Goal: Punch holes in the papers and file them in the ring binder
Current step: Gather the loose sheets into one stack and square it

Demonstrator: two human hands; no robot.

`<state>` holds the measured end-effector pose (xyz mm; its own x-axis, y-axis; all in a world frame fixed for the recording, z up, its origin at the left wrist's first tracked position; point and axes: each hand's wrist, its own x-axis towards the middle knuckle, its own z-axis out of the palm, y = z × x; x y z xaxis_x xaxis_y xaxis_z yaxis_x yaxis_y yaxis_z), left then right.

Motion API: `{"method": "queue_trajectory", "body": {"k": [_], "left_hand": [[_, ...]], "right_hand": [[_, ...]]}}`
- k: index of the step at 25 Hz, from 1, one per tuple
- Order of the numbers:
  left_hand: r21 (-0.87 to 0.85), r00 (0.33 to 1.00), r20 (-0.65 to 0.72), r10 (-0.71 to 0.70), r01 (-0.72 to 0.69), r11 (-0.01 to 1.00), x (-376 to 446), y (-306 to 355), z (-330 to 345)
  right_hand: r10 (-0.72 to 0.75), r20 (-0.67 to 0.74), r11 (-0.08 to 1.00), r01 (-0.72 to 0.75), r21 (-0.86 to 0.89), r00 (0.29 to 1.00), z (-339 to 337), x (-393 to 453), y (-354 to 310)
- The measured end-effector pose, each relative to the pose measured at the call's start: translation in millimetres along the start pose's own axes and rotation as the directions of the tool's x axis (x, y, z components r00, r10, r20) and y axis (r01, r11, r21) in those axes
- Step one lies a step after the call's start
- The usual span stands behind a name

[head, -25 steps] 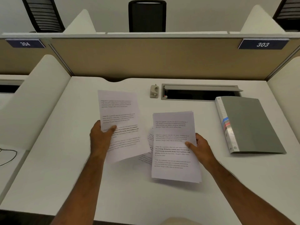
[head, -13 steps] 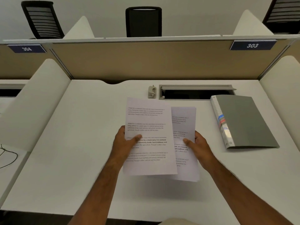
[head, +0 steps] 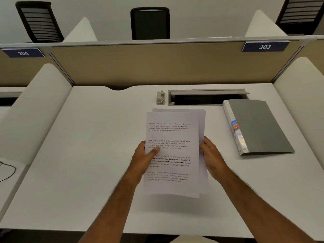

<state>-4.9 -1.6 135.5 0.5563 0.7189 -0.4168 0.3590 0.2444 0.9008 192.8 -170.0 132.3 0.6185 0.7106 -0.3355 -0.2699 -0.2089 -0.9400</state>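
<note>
Head view looking down at a white desk (head: 87, 155), so everything below is placed relative to the stack of papers (head: 175, 151) in the middle. Nearest the camera, two bare forearms come up from the bottom edge. The left hand (head: 142, 157) is clamped on the stack's left edge, thumb lying across the printed text, fingers hidden underneath. The right hand (head: 211, 155) is closed on the right edge about halfway up, fingertips curled around the side. The stack is held a bit above the desk, you can see its shadow just below the bottom edge. The sheets aren't squared up: a few poke out along the top and right side.

Right of the papers, and apart from them, a grey ring binder (head: 259, 127) lies flat and closed, spine facing the stack, with blue and red marks on the spine label. Just past the top edge of the papers sits a small beige hole punch (head: 161, 97), and right beside that a cable slot (head: 206, 98) with its lid propped open. Farther back there's a tan partition (head: 149, 65) with number plates 304 (head: 23, 53) and 303 (head: 265, 47), then black chairs (head: 150, 23) behind it.
</note>
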Motion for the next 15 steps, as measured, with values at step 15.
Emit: {"method": "queue_trajectory", "body": {"k": [15], "left_hand": [[0.231, 0.974, -0.038, 0.224, -0.209, 0.950, 3.1, 16.9, 15.4]], "right_hand": [[-0.202, 0.014, 0.958, 0.201, -0.207, 0.979, 9.0, -3.3, -11.5]]}}
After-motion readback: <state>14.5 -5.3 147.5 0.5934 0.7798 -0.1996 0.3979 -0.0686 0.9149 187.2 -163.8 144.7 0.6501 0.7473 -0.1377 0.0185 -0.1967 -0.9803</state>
